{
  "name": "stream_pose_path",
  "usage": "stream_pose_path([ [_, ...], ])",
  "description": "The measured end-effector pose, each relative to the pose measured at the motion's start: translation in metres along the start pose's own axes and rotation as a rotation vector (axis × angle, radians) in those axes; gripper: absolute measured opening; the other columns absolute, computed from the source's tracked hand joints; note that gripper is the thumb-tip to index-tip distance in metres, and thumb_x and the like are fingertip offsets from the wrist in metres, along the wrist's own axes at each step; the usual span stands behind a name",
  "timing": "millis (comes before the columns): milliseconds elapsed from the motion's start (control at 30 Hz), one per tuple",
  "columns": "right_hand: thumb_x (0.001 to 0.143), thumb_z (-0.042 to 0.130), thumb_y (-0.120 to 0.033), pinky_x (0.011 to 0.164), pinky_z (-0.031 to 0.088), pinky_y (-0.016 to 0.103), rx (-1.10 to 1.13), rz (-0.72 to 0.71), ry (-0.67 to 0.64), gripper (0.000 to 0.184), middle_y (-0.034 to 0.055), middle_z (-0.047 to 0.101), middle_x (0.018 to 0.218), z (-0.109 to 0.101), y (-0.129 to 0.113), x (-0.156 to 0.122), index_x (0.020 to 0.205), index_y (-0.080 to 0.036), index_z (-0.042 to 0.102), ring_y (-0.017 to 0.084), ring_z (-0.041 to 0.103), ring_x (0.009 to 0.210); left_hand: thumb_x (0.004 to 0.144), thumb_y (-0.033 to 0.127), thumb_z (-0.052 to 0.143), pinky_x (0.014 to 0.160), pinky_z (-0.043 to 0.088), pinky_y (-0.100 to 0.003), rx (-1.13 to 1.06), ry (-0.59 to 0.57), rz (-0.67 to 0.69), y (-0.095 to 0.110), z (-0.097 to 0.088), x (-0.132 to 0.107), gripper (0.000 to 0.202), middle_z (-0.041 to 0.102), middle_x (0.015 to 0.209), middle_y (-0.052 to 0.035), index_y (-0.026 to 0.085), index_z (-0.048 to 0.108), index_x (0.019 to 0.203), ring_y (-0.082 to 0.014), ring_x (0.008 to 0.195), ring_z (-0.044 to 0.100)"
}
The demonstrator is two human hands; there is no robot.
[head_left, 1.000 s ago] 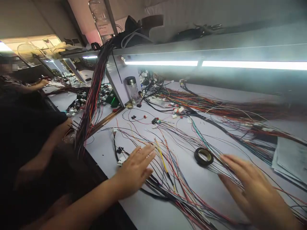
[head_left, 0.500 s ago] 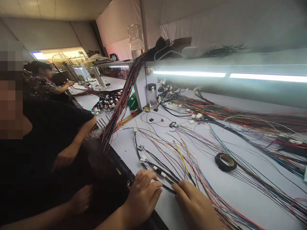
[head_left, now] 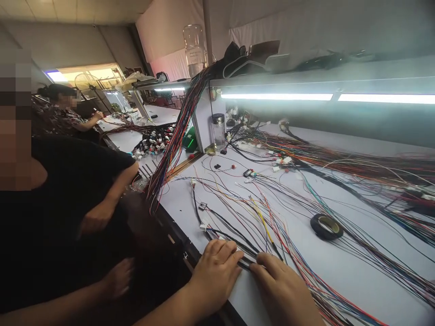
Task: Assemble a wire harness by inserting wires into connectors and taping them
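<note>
The left hand (head_left: 217, 274) and right hand (head_left: 283, 285) are holding black cable (head_left: 245, 261) in nearly closed grips, while a jug (head_left: 195, 50) (lettering illegible) is standing beyond.

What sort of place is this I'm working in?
Probably a wiring workshop: a thick wire bundle hangs from the shelf, and black cables, white connectors and a tape roll lie on the bench.

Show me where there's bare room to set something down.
Widest: the table below the tape roll, between coloured wires and thin dark wires. Smaller: left of the black cable, along the table edge. Crowded: beneath the lamps, heaped with wires, and beyond the left hand and right hand, where cables run.
</note>
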State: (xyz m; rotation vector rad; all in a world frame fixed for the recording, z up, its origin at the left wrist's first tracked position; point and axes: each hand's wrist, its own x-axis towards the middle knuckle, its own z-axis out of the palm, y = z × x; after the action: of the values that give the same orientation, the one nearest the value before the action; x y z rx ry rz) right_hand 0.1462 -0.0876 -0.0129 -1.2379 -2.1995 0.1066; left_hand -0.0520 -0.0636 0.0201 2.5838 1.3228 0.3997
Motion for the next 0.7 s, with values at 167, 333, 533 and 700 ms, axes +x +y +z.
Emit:
stream_pose_path([
  [167, 0.084, 0.042, -0.007, 0.068, 0.045, 0.031, 0.002, 0.025, -0.007, 0.024, 0.0078, 0.062, 0.101, -0.002, -0.002, 0.003, 0.09, -0.021, 0.061, 0.019, 0.058, 0.079, 0.087, 0.031, 0.049, 0.104, 0.032, -0.048, 0.008, 0.014, -0.005, -0.003, -0.001, 0.006, 0.026, 0.052, 0.129, -0.0036, 0.029, 0.058, 0.112, -0.0255, 0.121, 0.042],
  [333, 0.085, 0.043, -0.008, 0.067, 0.045, 0.031, 0.011, 0.044, -0.013, 0.024, 0.008, 0.063, 0.1, -0.005, -0.004, 0.005, 0.09, -0.021, 0.062, 0.019, 0.058, 0.078, 0.086, 0.031, 0.052, 0.105, 0.032, -0.046, -0.031, 0.025, 0.007, -0.004, -0.002, 0.012, 0.023, 0.056, 0.121, -0.0048, 0.027, 0.06, 0.107, -0.0239, 0.119, 0.045],
  [533, 0.083, 0.042, -0.007, 0.065, 0.046, 0.029, 0.006, 0.069, -0.015, 0.026, 0.0081, 0.062, 0.1, -0.003, -0.002, 0.005, 0.09, -0.022, 0.062, 0.018, 0.058, 0.077, 0.089, 0.031, 0.047, 0.099, 0.038, -0.046, 0.035, 0.127, -0.095, -0.028, -0.019, 0.016, 0.028, 0.057, 0.116, -0.0093, 0.022, 0.058, 0.114, -0.0249, 0.112, 0.05],
  [700, 0.084, 0.042, -0.007, 0.067, 0.047, 0.03, -0.004, 0.079, -0.04, 0.027, 0.0084, 0.062, 0.101, -0.006, -0.005, 0.006, 0.091, -0.022, 0.062, 0.019, 0.058, 0.08, 0.091, 0.032, 0.044, 0.098, 0.035, -0.046, 0.125, 0.084, -0.103, -0.06, -0.033, 0.036, 0.032, 0.059, 0.117, -0.008, 0.021, 0.055, 0.118, -0.0247, 0.113, 0.048],
])
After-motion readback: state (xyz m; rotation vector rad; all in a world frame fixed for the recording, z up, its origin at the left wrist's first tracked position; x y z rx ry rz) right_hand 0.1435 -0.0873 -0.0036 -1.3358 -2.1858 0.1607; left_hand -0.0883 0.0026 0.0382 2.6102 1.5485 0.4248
